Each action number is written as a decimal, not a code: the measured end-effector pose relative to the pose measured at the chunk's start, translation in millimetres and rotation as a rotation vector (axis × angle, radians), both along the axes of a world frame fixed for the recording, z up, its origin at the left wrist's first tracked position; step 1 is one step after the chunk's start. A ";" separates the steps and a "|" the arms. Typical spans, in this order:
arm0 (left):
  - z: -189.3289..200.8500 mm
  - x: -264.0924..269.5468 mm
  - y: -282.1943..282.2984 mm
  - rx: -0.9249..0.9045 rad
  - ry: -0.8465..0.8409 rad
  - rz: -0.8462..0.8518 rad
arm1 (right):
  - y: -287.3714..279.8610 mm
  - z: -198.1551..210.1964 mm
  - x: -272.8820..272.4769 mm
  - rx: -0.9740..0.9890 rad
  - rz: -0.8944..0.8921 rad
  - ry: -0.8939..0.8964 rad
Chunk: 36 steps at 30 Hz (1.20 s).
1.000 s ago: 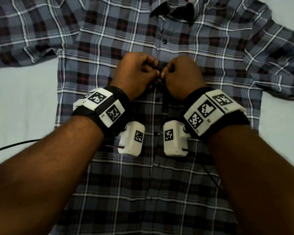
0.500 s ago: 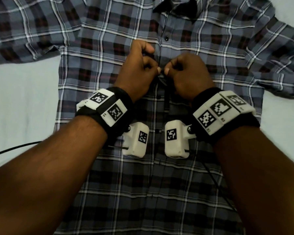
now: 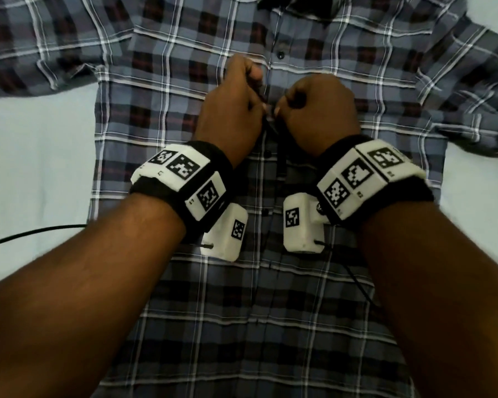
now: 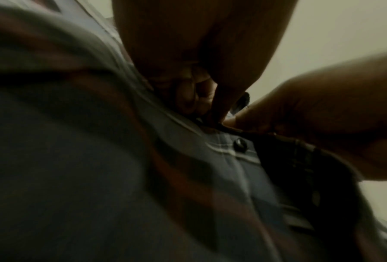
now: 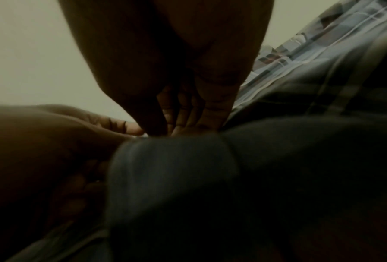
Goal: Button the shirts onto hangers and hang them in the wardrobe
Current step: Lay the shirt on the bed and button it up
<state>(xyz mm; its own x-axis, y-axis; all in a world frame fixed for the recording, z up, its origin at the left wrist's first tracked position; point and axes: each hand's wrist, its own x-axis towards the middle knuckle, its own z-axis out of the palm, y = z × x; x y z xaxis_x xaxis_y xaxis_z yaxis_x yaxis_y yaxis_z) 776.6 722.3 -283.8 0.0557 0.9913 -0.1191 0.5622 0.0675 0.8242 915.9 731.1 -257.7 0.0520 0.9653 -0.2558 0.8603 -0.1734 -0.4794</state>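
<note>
Shirt: plaid shirt (image 3: 161, 116) spread flat, front up, on the pale surface (image 3: 35, 168), filling the middle of the head view.
Axis: long axis straight along 12 to 6; collar up at 12, hem running out of view at 6, sleeves flung out toward 10 and 2.
Placket: upper button (image 3: 280, 55) at 12 of the knuckles looks done up; lower button (image 4: 240, 144) at 6 of them sits beside a dark gap and looks undone.
Left hand: left hand (image 3: 230, 110) curled, thumb and fingertips pinching the placket edge from the 9 side.
Right hand: right hand (image 3: 319, 110) curled tight, pinching the opposite edge from the 3 side, fingertips almost meeting the left's.
Step, by judgement: mid-chest button being worked through its hole; the button itself hidden under the fingertips.
Hanger: dark shape inside the collar at 12, too cropped to call; no wardrobe in view.
Risk one: button slipping back out if either pinch loosens before it clears the hole.
Risk two: edges pulled off line, pairing the button with the wrong hole and skewing the front.
Risk three: wrists dragging the cloth, bunching it.
Around: black cable (image 3: 32, 233) trailing in from 8.
</note>
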 end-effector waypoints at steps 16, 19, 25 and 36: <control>-0.3 0.7 -57.4 0.030 0.292 -0.108 | -73.4 4.3 8.2 -0.082 -0.185 0.061; 5.5 -1.1 -59.4 0.042 0.287 -0.092 | -73.1 5.9 7.3 -0.094 -0.203 0.062; 7.5 -3.7 -59.6 -0.048 0.277 -0.086 | -80.8 2.4 -14.1 -0.037 -0.237 0.143; -1.7 -14.8 -53.9 -0.181 -0.055 -0.035 | -85.9 -14.5 -16.7 -0.014 -0.259 0.275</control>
<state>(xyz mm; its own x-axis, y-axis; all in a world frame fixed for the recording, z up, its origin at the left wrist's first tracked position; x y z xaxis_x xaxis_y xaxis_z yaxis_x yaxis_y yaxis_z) 761.9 668.3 -285.5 0.1015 0.9512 -0.2915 0.5211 0.1988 0.8301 899.2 645.3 -272.2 0.2214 0.9254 -0.3075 0.6265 -0.3766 -0.6824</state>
